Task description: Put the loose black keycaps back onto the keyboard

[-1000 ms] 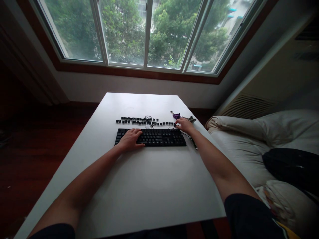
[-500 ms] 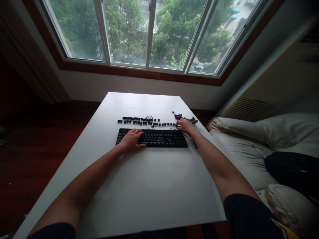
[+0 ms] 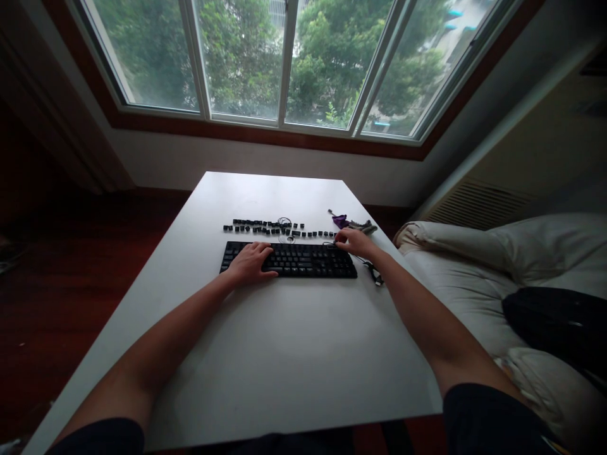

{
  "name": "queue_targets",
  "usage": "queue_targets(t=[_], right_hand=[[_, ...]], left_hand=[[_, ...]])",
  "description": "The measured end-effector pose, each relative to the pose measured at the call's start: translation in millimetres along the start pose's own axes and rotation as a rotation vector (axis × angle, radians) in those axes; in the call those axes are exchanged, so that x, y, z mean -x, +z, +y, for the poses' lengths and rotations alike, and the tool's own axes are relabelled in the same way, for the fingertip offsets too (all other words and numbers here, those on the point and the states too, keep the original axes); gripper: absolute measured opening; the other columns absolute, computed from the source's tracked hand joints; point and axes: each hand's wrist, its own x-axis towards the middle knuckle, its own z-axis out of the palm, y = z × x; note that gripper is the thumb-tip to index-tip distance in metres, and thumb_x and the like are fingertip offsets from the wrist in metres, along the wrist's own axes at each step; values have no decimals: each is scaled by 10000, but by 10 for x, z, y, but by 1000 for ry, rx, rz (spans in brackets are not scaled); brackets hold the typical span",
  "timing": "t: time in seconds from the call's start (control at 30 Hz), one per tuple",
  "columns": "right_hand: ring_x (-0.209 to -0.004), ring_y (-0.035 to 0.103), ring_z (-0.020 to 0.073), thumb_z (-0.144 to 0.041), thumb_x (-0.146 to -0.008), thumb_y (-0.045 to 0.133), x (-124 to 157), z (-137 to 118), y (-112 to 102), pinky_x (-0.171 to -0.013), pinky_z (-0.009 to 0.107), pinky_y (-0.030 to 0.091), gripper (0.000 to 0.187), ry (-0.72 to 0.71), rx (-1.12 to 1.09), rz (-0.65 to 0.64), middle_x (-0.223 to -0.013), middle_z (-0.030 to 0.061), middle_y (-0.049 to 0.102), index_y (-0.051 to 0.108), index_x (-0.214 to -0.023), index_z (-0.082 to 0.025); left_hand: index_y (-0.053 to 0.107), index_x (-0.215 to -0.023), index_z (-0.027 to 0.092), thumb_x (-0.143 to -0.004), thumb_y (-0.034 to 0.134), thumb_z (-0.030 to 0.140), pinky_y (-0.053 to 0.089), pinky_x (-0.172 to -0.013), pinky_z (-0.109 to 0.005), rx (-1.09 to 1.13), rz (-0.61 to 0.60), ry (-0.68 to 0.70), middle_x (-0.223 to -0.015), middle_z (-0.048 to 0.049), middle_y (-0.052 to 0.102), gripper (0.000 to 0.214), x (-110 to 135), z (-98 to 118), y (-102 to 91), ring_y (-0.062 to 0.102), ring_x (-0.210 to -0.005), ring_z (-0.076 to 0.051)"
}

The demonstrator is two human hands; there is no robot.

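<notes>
A black keyboard (image 3: 303,260) lies on the white table (image 3: 279,354). My left hand (image 3: 251,260) rests on its left part, fingers stretched out flat and the thumb along the near edge. Beyond the keyboard, loose black keycaps (image 3: 258,230) lie in two rough rows. At the right end of the nearer row, above the keyboard's top right corner, is my right hand (image 3: 353,240). Its fingertips are pinched together on what looks like a small black keycap, mostly hidden by the fingers.
A purple cloth-like item (image 3: 340,221) and a grey-green item (image 3: 364,227) lie just beyond my right hand. A black cable (image 3: 374,275) lies right of the keyboard. Thin wire loops (image 3: 284,222) sit among the keycaps. A pale sofa (image 3: 450,278) stands along the right side.
My right hand has come slightly back from the end of the keycap row toward the keyboard, its forearm shifting right and uncovering more cable. My left hand stays on the keyboard.
</notes>
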Motion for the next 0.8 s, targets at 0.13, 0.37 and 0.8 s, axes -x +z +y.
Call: queue_targets(t=[0.13, 0.37, 0.8], right_hand=[[-821, 620, 186, -313, -812, 645, 168, -65, -55, -774, 292, 482, 156, -58, -69, -107, -950, 50, 664, 704, -905, -203], [-875, 614, 201, -323, -820, 643, 272, -102, -108, -792, 297, 472, 180, -84, -33, -193, -1040, 68, 648, 723, -930, -206], [-927, 632, 213, -254, -857, 625, 277, -335, -180, -791, 279, 463, 166, -118, 216, -228, -1094, 77, 647, 702, -999, -216]], left_hand=[[560, -1306, 205, -803, 624, 673, 356, -1107, -474, -10, 7, 11, -1433, -124, 507, 690, -3, 11, 14, 456, -1295, -336], [562, -1312, 209, -798, 633, 667, 355, -1108, -483, -15, 1, 5, -1437, -127, 502, 692, -2, 28, 17, 454, -1296, -340], [561, -1316, 210, -801, 625, 673, 353, -1115, -476, -12, 10, 11, -1430, -125, 507, 695, 1, 19, 22, 459, -1291, -334]])
